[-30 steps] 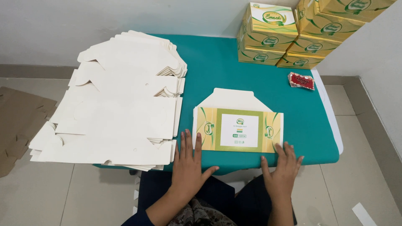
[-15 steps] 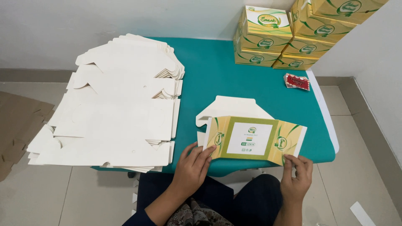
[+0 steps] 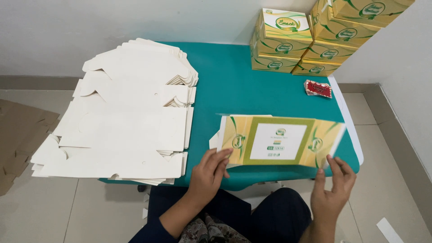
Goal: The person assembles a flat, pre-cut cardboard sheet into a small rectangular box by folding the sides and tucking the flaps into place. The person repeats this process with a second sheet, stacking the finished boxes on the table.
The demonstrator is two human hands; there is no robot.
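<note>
A flat yellow-and-green printed carton blank (image 3: 279, 140) with a white panel in its middle is lifted off the teal table (image 3: 234, 85), printed side toward me. My left hand (image 3: 209, 173) grips its lower left edge. My right hand (image 3: 334, 186) pinches its lower right corner. The blank's far flaps are folded back and mostly hidden behind it.
A large fanned pile of white unfolded carton blanks (image 3: 126, 112) covers the table's left half and overhangs its edge. Assembled yellow-green boxes (image 3: 315, 36) are stacked at the far right corner. A small red packet (image 3: 318, 88) lies near them. Brown cardboard (image 3: 18, 135) lies on the floor at left.
The blank lay flat on the table under both palms. Both hands have since taken its lower edge and raised it, tilting it up and shifting it to the right.
</note>
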